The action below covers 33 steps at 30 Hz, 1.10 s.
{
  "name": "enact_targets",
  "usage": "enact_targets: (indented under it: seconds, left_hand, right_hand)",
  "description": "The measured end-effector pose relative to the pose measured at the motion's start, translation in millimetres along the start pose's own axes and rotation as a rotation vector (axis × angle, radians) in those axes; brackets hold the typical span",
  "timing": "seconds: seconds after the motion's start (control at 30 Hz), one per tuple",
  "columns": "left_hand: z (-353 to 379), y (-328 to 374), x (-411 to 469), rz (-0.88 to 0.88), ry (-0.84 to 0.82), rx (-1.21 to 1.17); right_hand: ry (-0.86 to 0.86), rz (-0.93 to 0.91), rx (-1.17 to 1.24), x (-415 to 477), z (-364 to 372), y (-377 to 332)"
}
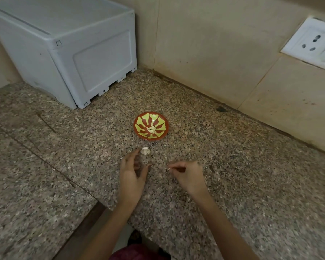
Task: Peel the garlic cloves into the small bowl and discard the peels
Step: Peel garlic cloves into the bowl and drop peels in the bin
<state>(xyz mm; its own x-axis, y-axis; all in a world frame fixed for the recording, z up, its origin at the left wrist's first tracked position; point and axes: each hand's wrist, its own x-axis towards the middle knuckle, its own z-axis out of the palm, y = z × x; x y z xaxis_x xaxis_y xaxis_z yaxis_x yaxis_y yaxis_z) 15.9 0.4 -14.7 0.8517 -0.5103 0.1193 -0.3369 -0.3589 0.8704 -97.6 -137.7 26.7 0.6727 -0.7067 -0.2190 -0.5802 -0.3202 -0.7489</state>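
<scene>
Garlic cloves [151, 129], about five, fill one small bowl [139, 133].

A small red bowl [150, 127] with a yellow-green pattern stands on a speckled stone counter [233, 184]. Several peeled garlic cloves [151, 129] lie in its middle. Just in front of the bowl, a small pile of white garlic pieces [145, 151] lies on the counter. The left hand [132, 172] is spread, its fingertips beside this pile. The right hand [189, 174] pinches a thin white bit, maybe a peel [168, 168]. A grey plastic box [68, 51] stands at the back left, and a white wall socket [313, 44] is on the right wall.
</scene>
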Motion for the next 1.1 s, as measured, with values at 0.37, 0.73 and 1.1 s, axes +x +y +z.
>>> enact_targets:
  seconds: [0.37,0.73,1.1]
  left_hand:
    - [12,5,-26,0.083,0.027,0.041]
    - [14,3,-26,0.128,0.018,0.143]
    - [16,21,-22,0.157,-0.087,0.069]
  right_hand:
    - [-0.130,-0.325,-0.599,-8,6,-5]
    - [-0.196,-0.433,-0.824,-14,9,-10]
    - [-0.017,0.153,0.568,-12,3,1]
